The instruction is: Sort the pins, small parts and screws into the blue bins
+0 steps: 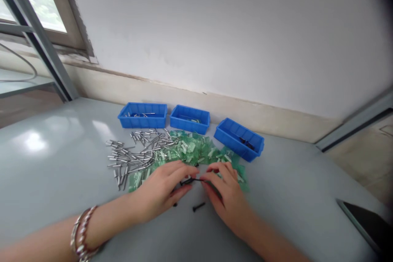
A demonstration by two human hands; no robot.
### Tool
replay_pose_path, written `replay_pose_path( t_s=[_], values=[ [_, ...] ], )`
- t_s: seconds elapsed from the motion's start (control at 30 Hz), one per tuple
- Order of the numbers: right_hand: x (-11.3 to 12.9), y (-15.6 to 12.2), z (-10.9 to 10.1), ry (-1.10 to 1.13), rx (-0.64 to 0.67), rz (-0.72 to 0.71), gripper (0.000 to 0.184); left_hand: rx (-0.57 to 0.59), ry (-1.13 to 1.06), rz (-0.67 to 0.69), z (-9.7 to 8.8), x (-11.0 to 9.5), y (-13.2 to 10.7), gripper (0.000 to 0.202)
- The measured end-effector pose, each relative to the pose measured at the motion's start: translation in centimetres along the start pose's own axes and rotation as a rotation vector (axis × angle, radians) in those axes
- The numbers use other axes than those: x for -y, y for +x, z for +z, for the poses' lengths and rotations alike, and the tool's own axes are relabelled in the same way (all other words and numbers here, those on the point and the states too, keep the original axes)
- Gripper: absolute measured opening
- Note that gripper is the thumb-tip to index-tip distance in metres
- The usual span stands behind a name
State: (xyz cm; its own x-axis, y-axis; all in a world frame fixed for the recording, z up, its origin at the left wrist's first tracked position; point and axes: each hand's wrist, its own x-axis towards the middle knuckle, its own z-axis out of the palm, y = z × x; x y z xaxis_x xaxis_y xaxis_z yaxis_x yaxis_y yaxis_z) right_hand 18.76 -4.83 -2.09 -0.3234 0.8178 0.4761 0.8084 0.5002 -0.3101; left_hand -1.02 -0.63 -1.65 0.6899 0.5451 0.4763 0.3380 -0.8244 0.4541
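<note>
My left hand (pixel 168 184) is closed, thumb and fingers pinching a dark, slim black screw (pixel 187 181). From the other side, the fingertips of my right hand (pixel 225 190) pinch the thin end of the same piece; its exact shape is partly hidden by the fingers. On the table just below lies another black screw (pixel 199 207). A small dark bit shows under my left hand. Behind both hands spread small green plastic packets (pixel 190 149) with pale pieces in them. Silver blind rivets (pixel 132 157) lie in a loose heap to the left.
Three blue bins stand along the wall: the left bin (pixel 143 123) holds a few rivets, the middle bin (pixel 188 125) small pale-green pieces, the right bin (pixel 235 141) dark pieces. A dark flat device (pixel 365 223) lies at the right table edge. Metal frame posts rise on both sides.
</note>
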Motion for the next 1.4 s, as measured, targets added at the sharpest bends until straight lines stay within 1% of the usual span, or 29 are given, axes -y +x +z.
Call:
replay_pose_path(
  t_s=[0.1,0.17,0.27,0.33,0.4,0.47,0.57,0.73,1.03,1.23,1.4],
  values=[
    [-1.7,0.7,-1.2,-0.094,-0.097,0.013,0.015,0.019,0.065,-0.065,-0.1,0.3,0.1,0.023],
    [-3.5,1.2,-2.4,-0.208,-0.214,0.051,0.015,0.044,0.079,-0.085,-0.1,0.4,0.2,0.023],
    [-6.5,1.6,-4.0,-0.366,-0.374,0.170,0.017,0.102,0.093,-0.096,-0.1,0.6,0.3,0.025],
    [-8.2,1.6,-4.9,-0.436,-0.446,0.248,0.018,0.147,0.104,-0.100,-0.1,0.7,0.3,0.027],
    [-9.4,1.5,-5.4,-0.486,-0.483,0.315,0.021,0.166,0.116,-0.098,0.0,0.7,0.2,0.029],
    [-10.1,1.3,-5.7,-0.518,-0.490,0.357,0.023,0.163,0.126,-0.093,0.1,0.8,0.2,0.030],
    [-10.6,1.2,-5.7,-0.561,-0.479,0.390,0.026,0.160,0.136,-0.089,0.1,0.7,0.2,0.030],
    [-10.8,1.1,-5.7,-0.625,-0.466,0.434,0.029,0.193,0.155,-0.069,0.0,0.5,0.4,0.030],
    [-10.9,1.1,-5.9,-0.651,-0.428,0.476,0.030,0.222,0.176,-0.060,0.1,0.6,0.3,0.030],
    [-11.1,1.1,-5.6,-0.601,-0.419,0.433,0.030,0.220,0.187,-0.045,0.3,0.8,0.2,0.030],
    [-11.0,1.1,-5.5,-0.561,-0.422,0.409,0.029,0.223,0.189,-0.049,0.1,0.5,0.3,0.027]
  ],
)
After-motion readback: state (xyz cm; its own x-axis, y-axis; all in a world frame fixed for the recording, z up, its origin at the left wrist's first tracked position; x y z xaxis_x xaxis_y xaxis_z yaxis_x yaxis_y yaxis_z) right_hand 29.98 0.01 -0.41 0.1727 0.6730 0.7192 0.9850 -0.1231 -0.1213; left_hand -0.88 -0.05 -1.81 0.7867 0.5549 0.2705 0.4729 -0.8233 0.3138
